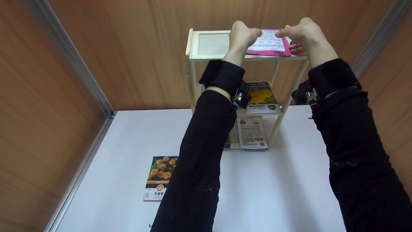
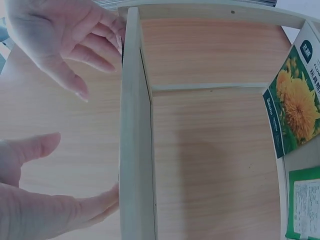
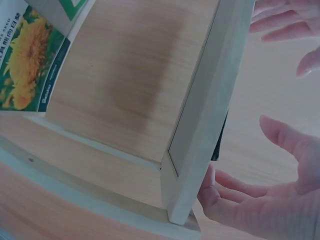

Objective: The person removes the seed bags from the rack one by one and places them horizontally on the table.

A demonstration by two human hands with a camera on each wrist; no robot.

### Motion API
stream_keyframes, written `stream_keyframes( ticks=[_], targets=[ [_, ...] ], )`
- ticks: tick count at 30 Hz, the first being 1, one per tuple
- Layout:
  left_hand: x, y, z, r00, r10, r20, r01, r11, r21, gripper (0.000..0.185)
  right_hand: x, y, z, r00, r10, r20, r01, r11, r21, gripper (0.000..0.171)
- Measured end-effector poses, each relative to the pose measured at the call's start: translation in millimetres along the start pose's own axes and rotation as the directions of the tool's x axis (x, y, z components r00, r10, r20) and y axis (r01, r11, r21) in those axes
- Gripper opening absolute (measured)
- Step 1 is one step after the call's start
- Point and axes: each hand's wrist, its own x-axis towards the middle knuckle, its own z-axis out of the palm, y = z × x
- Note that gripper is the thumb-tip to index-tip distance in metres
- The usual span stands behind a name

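A pink packet with a white printed label lies on the top of a cream wooden shelf rack. My left hand is at its left side, partly covering it. On the other side my right hand has its fingers by the packet's right edge. Both wrist views show the thumbs spread away from the fingers, above the top board. Fingertips of the left hand and right hand rest at the board, where the packet itself is mostly hidden.
A yellow-flower seed packet sits on the middle shelf, near a green-edged packet. Lower down lies a white printed packet. An orange-flower packet is on the white table, partly behind my left sleeve. Wooden walls stand around.
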Motion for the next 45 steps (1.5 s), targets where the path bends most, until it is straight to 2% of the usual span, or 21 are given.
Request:
stream_keyframes(
  ticks=[7,10,14,17,20,23,25,29,32,36,38,42,45],
  targets=[
    [-4.4,3.3,-13.4,0.999,-0.049,0.000,0.048,0.995,0.087,0.042,-31.5,-8.5,-3.2,0.999,-0.020,0.049,0.018,0.999,0.043,0.082],
    [-5.9,4.7,-16.3,0.998,-0.061,-0.030,0.065,0.989,0.130,0.039,-38.5,-11.2,-5.4,0.997,-0.031,0.077,0.028,0.999,0.042,0.082],
    [-5.9,5.4,-19.4,0.993,-0.079,-0.089,0.092,0.984,0.151,0.037,-38.9,-14.2,-8.3,0.994,-0.030,0.110,0.019,0.995,0.095,0.078],
    [-4.8,4.4,-23.0,0.990,-0.100,-0.100,0.111,0.988,0.108,0.040,-39.6,-15.5,-10.7,0.993,-0.034,0.112,0.019,0.991,0.136,0.061],
    [-2.8,2.9,-29.2,0.988,-0.133,-0.082,0.137,0.990,0.044,0.044,-39.1,-15.7,-12.5,0.994,-0.046,0.097,0.031,0.988,0.153,0.045],
    [-1.0,1.4,-36.2,0.986,-0.159,-0.043,0.157,0.986,-0.053,0.048,-39.6,-14.4,-15.1,0.994,-0.060,0.091,0.043,0.983,0.180,0.038],
    [-1.8,-0.9,-40.7,0.988,-0.155,-0.013,0.152,0.981,-0.121,0.053,-40.9,-12.2,-17.6,0.991,-0.084,0.101,0.061,0.976,0.211,0.033],
    [-7.8,-8.0,-48.1,0.989,-0.131,0.071,0.146,0.948,-0.283,0.064,-44.2,-3.0,-22.1,0.981,-0.141,0.136,0.087,0.935,0.343,0.027],
    [-14.1,-14.2,-50.9,0.984,-0.125,0.128,0.164,0.915,-0.368,0.056,-48.9,5.8,-21.8,0.973,-0.171,0.158,0.083,0.888,0.452,0.030],
    [-22.1,-23.8,-52.6,0.975,-0.119,0.186,0.187,0.893,-0.410,0.029,-58.3,16.7,-16.0,0.964,-0.209,0.164,0.089,0.837,0.540,0.030],
    [-25.7,-29.9,-53.7,0.969,-0.113,0.218,0.200,0.878,-0.434,0.023,-63.5,22.2,-11.8,0.959,-0.228,0.170,0.089,0.808,0.583,0.029],
    [-34.4,-47.7,-55.5,0.961,-0.067,0.268,0.198,0.846,-0.496,0.021,-74.1,34.3,-2.0,0.946,-0.269,0.181,0.085,0.743,0.664,0.028],
    [-42.4,-64.2,-54.3,0.961,-0.018,0.276,0.165,0.840,-0.518,0.021,-81.9,45.1,7.0,0.937,-0.308,0.167,0.113,0.717,0.688,0.028]
  ],
)
